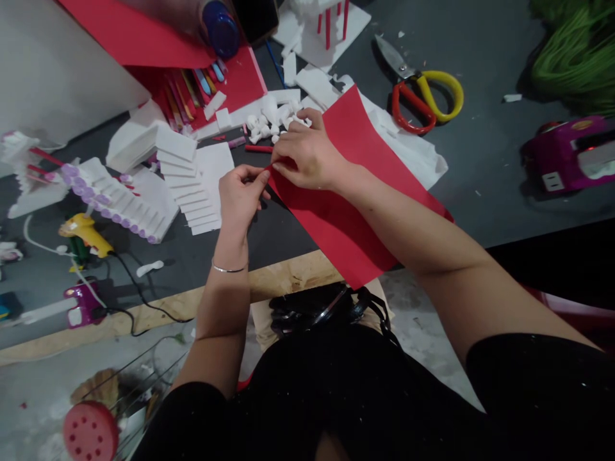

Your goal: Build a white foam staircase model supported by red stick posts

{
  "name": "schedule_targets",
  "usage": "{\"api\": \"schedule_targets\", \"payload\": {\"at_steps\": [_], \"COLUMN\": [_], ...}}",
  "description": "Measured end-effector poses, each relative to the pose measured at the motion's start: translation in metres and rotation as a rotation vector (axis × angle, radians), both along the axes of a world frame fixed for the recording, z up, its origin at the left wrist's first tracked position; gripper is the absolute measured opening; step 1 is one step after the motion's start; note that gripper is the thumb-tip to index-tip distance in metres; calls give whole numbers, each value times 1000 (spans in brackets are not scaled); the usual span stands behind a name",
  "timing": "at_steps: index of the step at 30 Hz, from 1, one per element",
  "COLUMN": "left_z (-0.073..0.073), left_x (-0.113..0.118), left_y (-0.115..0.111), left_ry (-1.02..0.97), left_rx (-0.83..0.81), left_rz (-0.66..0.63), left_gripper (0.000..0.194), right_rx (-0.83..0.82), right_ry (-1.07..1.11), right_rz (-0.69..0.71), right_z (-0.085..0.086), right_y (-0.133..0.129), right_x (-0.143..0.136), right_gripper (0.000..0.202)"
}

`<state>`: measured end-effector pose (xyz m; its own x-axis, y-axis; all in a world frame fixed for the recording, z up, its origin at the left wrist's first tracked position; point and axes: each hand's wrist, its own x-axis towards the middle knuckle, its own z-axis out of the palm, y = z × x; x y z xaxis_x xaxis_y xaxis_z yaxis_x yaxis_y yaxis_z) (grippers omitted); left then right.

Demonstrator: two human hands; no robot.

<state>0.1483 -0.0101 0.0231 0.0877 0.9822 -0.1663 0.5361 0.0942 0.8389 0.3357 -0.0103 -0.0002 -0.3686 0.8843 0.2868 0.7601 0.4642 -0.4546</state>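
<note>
A large red sheet of paper (312, 221) lies slantwise under my right forearm, its lower corner hanging past the table edge. My left hand (244, 192) pinches the sheet's left corner between thumb and finger. Close beside it, my right hand (307, 153) also has its fingers closed on that corner, with the fingertips partly hidden. Just behind the hands lies a thin red paper roll (258, 148). White crumpled bits (259, 128) are heaped beyond it. Left of my left hand, white stepped strips (189, 192) rest on the table.
Scissors with red and yellow handles (413, 96) lie at the back right. A yellow glue gun (89, 234) with a cord sits at the left. A purple power strip (569, 157) and green cord (576, 57) are at the right. The wooden table edge (293, 272) runs in front.
</note>
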Motion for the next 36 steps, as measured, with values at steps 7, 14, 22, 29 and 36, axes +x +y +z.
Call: {"api": "schedule_targets", "payload": {"at_steps": [7, 14, 22, 29, 36], "left_z": [-8, -10, -7, -12, -19], "left_x": [-4, -2, 1, -1, 2], "left_y": [2, 3, 2, 3, 4], "left_ry": [-44, -51, -41, -44, -57], "left_rx": [18, -18, -36, -22, 42], "left_rz": [-43, -35, -20, -52, -53], "left_gripper": [9, 14, 16, 19, 20], "right_rx": [-15, -9, 2, -10, -26], "right_ry": [23, -17, -25, -44, -1], "right_rz": [-15, 0, 3, 14, -14], "right_z": [0, 3, 2, 4, 7], "right_y": [-1, -2, -2, -2, -4], "right_x": [-1, 1, 1, 3, -1], "right_gripper": [39, 38, 37, 38, 42]}}
